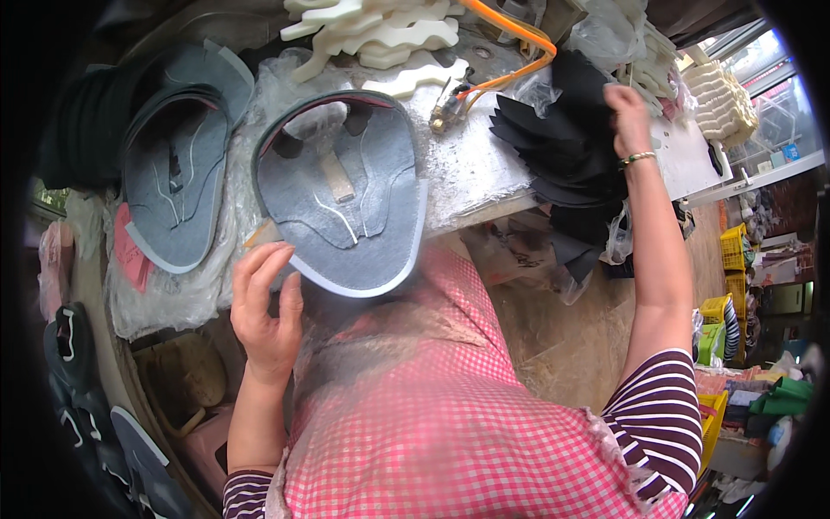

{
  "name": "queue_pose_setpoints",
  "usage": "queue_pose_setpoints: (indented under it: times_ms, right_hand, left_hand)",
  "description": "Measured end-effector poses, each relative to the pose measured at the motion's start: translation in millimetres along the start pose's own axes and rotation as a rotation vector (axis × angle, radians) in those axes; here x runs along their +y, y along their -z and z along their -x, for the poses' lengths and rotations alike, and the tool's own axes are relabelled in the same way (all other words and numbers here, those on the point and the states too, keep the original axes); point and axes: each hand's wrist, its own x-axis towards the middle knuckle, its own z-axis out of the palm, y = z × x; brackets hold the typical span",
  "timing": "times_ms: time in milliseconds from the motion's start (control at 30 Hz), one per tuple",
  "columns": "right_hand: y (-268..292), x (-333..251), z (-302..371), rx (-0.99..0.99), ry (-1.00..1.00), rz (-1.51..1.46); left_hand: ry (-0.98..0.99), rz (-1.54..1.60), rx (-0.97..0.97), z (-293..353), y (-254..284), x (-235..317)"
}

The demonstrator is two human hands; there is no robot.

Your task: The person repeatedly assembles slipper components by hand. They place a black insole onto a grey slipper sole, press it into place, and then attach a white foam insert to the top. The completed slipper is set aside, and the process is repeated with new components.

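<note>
Grey felt shoe upper (346, 203) with a pale border lies flat on the worn white worktable (471, 169), overhanging its near edge. Left hand (266, 307), fingers loosely spread, touches its lower-left rim. Right hand (628, 117) reaches well apart into the fanned stack of black fabric pieces (562, 151); its grip cannot be told.

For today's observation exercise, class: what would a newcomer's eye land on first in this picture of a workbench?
First, the large grey felt shoe upper lying flat at the centre of the bench, the left hand touching its lower left edge. Next, the fan of black cut pieces at the right, where the raised right hand reaches into the stack. A pink checked apron fills the foreground.
</note>
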Motion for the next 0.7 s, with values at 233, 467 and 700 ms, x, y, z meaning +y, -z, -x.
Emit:
queue_pose_setpoints:
  times_ms: [233,467,700]
  right_hand:
    - [-105,-116,175,-0.239,1.227,0.498]
    - [-135,-85,233,-0.592,0.679,0.194]
    - [-186,-53,213,-0.556,0.286,-0.076]
  left_hand:
    - [0.632,1.055,-0.351,-4,-13,40]
    - [0.76,0.778,-0.131,28,-28,29]
    - [0.528,0.416,0.181,12,-49,-4]
